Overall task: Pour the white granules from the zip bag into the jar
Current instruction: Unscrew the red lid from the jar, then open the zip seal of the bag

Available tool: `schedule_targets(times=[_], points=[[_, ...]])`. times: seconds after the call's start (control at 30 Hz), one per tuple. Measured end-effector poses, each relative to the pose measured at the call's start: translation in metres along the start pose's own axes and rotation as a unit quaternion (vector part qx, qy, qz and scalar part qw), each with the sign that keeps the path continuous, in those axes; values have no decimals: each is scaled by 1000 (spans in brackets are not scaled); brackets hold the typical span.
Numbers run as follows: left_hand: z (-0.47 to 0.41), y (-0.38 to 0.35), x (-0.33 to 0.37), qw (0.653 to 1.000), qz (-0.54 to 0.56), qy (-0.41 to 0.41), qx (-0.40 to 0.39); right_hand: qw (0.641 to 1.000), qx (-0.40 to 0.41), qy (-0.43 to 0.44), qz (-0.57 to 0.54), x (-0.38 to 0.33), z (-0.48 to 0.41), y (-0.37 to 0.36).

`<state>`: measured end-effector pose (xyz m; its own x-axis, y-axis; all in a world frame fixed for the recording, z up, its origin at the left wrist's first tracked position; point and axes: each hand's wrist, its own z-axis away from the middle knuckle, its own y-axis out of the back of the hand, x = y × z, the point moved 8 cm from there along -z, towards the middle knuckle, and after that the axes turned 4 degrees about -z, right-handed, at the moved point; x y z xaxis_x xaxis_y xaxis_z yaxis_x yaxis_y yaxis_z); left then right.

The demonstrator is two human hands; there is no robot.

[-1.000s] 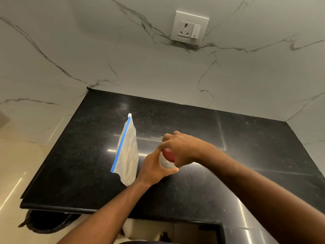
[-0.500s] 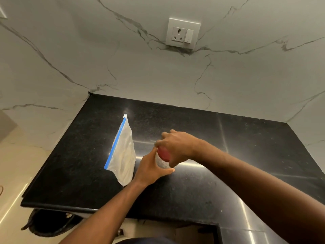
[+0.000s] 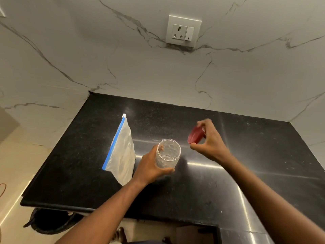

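Note:
A clear jar (image 3: 168,154) stands open on the black counter (image 3: 193,187), and it looks empty. My left hand (image 3: 149,169) wraps around its left side. To the right of the jar, my right hand (image 3: 210,140) holds the red lid (image 3: 195,136) above the counter, tilted on edge. A zip bag (image 3: 122,154) with a blue seal strip and white granules inside lies just left of my left hand, its seal running along its left edge.
A marble wall rises behind the counter, with a white socket and switch (image 3: 183,31) on it. A dark bin (image 3: 51,222) sits on the floor below the counter's front left edge. The counter's front edge steps back at the lower right.
My right hand has lifted the red lid off the jar and moved it to the right. The jar is now open. My left hand still grips the jar.

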<state>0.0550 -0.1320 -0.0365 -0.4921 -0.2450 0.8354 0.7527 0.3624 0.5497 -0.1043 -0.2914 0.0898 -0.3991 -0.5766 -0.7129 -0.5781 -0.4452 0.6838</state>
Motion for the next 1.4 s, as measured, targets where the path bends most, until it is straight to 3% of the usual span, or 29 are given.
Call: schedule_targets(times=[0.13, 0.27, 0.4, 0.53, 0.67, 0.73, 0.87, 1.07, 1.17, 1.3, 1.4], points=[[1, 0, -2, 1000, -7, 10, 5, 982, 99, -141, -82, 74, 34, -36], [3, 2, 1, 1000, -10, 17, 12, 973, 129, -182, -53, 104, 49, -61], [3, 2, 5, 999, -6, 29, 15, 974, 107, -200, -15, 114, 50, -72], [8, 5, 11, 999, 10, 31, 11, 979, 92, -179, -33, 95, 39, -69], [22, 28, 33, 997, -22, 64, 25, 972, 189, -94, -105, 28, 24, -39], [32, 47, 55, 997, -3, 61, 40, 970, 196, -28, -141, -21, 13, -29], [54, 97, 102, 997, 57, 34, 48, 970, 123, 74, -195, -109, -6, -32], [75, 197, 136, 974, -30, -44, 219, 971, -13, 183, -153, -183, -37, -82], [59, 229, 113, 963, -63, -17, 263, 978, -75, 177, -87, -193, -62, -109], [18, 232, 79, 973, -99, 43, 205, 974, -179, 106, -85, -183, -87, -140], [0, 225, 70, 976, -116, 42, 182, 967, -196, 93, -129, -177, -89, -147]])
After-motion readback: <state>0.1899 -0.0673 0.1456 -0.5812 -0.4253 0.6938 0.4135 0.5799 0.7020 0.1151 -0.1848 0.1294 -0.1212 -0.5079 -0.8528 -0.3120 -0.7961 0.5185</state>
